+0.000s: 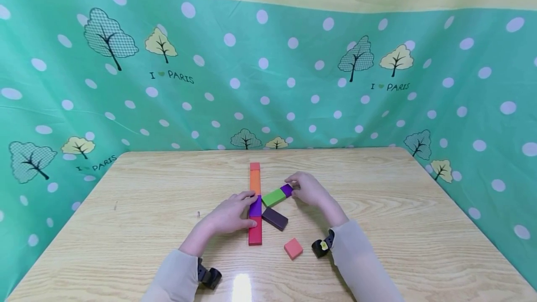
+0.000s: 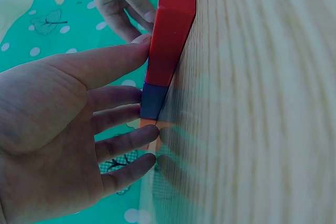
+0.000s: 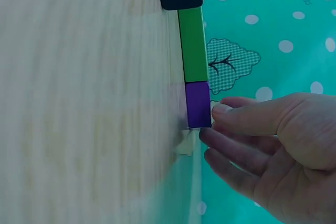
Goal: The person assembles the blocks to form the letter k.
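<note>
A straight row runs away from me on the table: a red block (image 1: 255, 232), a purple block (image 1: 255, 206), an orange block (image 1: 255, 181) and a coral block (image 1: 254, 166) at the far end. My left hand (image 1: 230, 213) lies along its left side, fingers extended, thumb touching the red block and fingertips at the purple one. To the right, a green block (image 1: 273, 197) slants off the row with a small purple block (image 1: 286, 190) at its outer end. My right hand (image 1: 310, 189) touches that small block with thumb and fingertips, without closing round it.
A dark brown block (image 1: 274, 218) lies at a slant just below the green one, close to the row. Nearer to me sits a square coral block (image 1: 293, 248). Behind the wooden table (image 1: 168, 176) hangs a green dotted cloth (image 1: 260, 73).
</note>
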`<state>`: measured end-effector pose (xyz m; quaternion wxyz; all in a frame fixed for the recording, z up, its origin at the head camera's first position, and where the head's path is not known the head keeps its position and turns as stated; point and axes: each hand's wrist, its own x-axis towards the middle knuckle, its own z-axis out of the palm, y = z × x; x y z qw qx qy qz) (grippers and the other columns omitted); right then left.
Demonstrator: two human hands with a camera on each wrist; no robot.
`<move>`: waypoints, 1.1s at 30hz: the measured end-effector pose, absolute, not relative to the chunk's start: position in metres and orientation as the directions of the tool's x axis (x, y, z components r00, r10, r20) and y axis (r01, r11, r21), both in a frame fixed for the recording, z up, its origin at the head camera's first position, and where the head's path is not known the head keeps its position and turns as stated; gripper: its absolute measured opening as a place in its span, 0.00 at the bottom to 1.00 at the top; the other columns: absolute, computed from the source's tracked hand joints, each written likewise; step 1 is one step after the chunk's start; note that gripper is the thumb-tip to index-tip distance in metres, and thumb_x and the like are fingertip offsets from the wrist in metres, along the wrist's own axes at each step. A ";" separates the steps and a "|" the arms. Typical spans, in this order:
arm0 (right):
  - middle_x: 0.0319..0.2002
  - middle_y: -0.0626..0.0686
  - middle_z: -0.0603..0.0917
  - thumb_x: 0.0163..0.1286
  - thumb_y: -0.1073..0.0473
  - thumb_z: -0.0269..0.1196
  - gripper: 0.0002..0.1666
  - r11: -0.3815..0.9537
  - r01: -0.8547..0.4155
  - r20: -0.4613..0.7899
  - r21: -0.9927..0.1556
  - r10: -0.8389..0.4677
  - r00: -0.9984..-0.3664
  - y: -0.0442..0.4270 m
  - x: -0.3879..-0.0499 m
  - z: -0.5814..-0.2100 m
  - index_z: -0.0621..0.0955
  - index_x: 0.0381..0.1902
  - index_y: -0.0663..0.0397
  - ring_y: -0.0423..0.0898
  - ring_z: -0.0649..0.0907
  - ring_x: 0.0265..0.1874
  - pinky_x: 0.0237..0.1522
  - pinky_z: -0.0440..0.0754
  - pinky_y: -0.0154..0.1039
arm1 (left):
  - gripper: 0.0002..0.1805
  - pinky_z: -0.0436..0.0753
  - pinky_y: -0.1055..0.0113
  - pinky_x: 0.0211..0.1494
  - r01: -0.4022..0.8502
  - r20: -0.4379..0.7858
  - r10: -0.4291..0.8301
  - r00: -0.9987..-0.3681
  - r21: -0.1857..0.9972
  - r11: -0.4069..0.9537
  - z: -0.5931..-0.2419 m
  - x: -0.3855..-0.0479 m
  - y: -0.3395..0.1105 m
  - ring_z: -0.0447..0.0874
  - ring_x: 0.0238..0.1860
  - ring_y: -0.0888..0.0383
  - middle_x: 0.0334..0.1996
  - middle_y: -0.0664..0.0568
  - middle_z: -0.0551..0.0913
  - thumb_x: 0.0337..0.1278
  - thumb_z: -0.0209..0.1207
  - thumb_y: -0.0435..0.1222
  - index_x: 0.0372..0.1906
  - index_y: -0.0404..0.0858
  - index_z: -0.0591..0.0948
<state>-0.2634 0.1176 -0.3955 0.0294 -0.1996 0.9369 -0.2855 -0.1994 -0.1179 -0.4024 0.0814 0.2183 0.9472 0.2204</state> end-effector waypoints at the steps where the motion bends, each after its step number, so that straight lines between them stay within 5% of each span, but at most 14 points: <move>1: 0.46 0.59 0.80 0.52 0.72 0.63 0.22 0.763 -0.343 0.055 -0.548 -0.376 -0.925 0.118 -0.262 -0.395 0.80 0.47 0.60 0.53 0.80 0.44 0.50 0.77 0.47 | 0.38 0.63 0.51 0.65 0.379 -0.059 0.450 -0.891 0.450 0.809 -0.403 -0.200 -0.118 0.59 0.65 0.44 0.66 0.46 0.61 0.50 0.62 0.47 0.65 0.37 0.65; 9: 0.44 0.57 0.81 0.54 0.68 0.64 0.19 0.801 -0.291 0.039 -0.523 -0.318 -0.947 0.126 -0.247 -0.393 0.80 0.47 0.60 0.51 0.81 0.41 0.45 0.80 0.44 | 0.38 0.63 0.50 0.65 0.387 -0.058 0.458 -0.887 0.447 0.807 -0.401 -0.200 -0.117 0.59 0.65 0.44 0.67 0.45 0.61 0.50 0.62 0.47 0.65 0.37 0.64; 22: 0.22 0.46 0.78 0.53 0.65 0.65 0.04 0.812 -0.309 -0.016 -0.494 -0.364 -0.931 0.129 -0.219 -0.388 0.80 0.28 0.56 0.39 0.74 0.23 0.28 0.74 0.33 | 0.38 0.63 0.51 0.65 0.380 -0.061 0.451 -0.890 0.448 0.810 -0.400 -0.199 -0.117 0.59 0.65 0.43 0.66 0.45 0.61 0.50 0.63 0.46 0.65 0.36 0.65; 33: 0.22 0.45 0.76 0.50 0.56 0.69 0.12 0.712 -0.325 -0.158 -0.623 -0.521 -0.839 0.135 -0.199 -0.388 0.78 0.29 0.54 0.40 0.73 0.20 0.22 0.72 0.32 | 0.37 0.63 0.50 0.65 0.379 -0.063 0.454 -0.889 0.457 0.805 -0.401 -0.199 -0.118 0.58 0.65 0.43 0.67 0.45 0.60 0.50 0.62 0.46 0.65 0.37 0.64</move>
